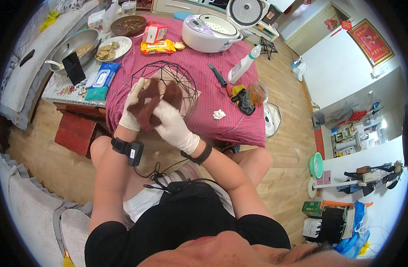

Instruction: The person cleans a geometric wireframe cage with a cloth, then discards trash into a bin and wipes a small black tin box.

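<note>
My left hand, in a pale disposable glove, grips a dark reddish-brown cloth at its left side. From the right, my right hand, gloved the same way, has its fingers on the cloth's folds. Just beyond both hands a black wire frame with a geometric open mesh rests on the table. A light pinkish cloth or sheet lies under and within the wire frame. Part of the brown cloth lies against the frame. The fingertips are partly hidden by the folds.
A pink striped tablecloth covers the table. Beyond the frame stand a white rice cooker with its lid up and a yellow wipes pack. To the right are a scraper, a spray bottle, a jar and a crumpled tissue. Blue wipes lie left.
</note>
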Demonstrator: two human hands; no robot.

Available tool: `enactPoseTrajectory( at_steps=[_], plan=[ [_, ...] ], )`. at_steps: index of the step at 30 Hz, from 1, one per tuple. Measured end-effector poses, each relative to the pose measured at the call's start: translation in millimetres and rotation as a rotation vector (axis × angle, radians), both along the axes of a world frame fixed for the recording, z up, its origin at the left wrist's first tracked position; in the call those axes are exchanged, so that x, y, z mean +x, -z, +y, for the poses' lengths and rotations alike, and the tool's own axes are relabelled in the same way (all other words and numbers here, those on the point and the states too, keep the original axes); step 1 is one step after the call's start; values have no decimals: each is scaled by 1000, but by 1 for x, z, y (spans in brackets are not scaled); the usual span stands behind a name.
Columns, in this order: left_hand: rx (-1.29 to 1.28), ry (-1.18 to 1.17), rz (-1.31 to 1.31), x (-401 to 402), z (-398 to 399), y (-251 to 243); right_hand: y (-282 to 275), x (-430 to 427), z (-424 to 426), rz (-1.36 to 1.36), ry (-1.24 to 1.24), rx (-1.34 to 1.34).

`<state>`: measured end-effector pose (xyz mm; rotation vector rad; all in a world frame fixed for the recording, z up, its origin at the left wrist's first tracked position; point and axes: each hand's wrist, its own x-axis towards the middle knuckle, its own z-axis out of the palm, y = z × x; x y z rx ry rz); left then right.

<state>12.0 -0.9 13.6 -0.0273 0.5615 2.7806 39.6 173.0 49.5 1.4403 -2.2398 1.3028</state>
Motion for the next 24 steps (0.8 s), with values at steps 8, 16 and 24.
enactPoseTrajectory(
  at_steps=[8, 16, 24],
  plan=[
    [-434, -397, -97, -3, 5, -5, -25, -14, 57, -687, 302, -376],
    [-393, -414, 23, 0, 11, -6, -31, -59, 15, 78, 221, -157],
    [-485, -421, -3, -2, 3, 9, 2, -29, 63, 11, 196, -87]
  ],
)
